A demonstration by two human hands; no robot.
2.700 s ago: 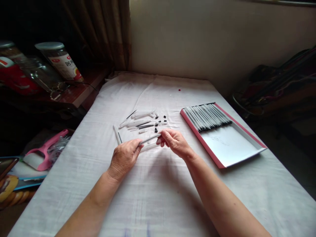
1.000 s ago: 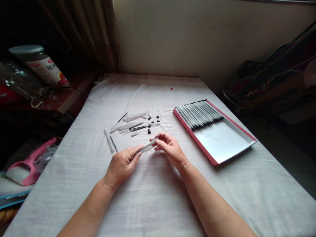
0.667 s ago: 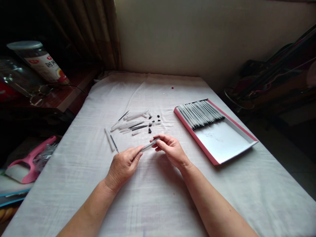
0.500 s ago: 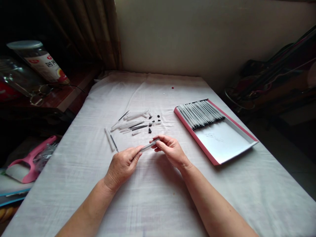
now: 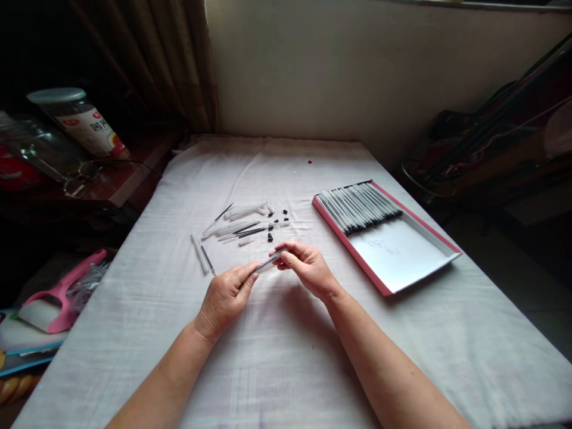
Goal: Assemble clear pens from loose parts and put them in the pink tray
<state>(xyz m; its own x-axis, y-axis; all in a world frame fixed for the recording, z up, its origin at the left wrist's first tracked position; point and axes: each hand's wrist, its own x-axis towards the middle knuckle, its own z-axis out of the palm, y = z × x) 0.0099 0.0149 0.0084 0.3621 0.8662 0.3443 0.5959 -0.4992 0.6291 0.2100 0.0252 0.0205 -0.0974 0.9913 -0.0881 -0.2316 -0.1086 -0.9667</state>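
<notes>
Between my two hands is a pen (image 5: pixel 269 263) with a clear barrel and a dark refill inside. My left hand (image 5: pixel 230 297) is closed around its near-left end, and my right hand (image 5: pixel 308 268) pinches the other end with thumb and fingers, hiding that tip. Beyond them lie loose pen parts: clear barrels (image 5: pixel 243 211), dark refills (image 5: pixel 250 232) and small black caps (image 5: pixel 270 237). Farther left, a clear barrel (image 5: pixel 199 253) rests beside a single refill (image 5: pixel 208 260). On the right, an open box lid with red edges (image 5: pixel 353 256) holds a row of assembled pens (image 5: pixel 360 207).
A pale cloth (image 5: pixel 277 369) covers the table, with a tiny red bit (image 5: pixel 310 162) near the back. To the left, a jar (image 5: pixel 92 128) and glasses (image 5: pixel 75 182) are on a wooden stand. A pink-handled object (image 5: pixel 67 298) lies below. A wall (image 5: pixel 286 71) rises behind.
The camera view has tilted and shifted slightly. Both hands keep hold of the pen in nearly the same place, and the loose parts and the box have not moved.
</notes>
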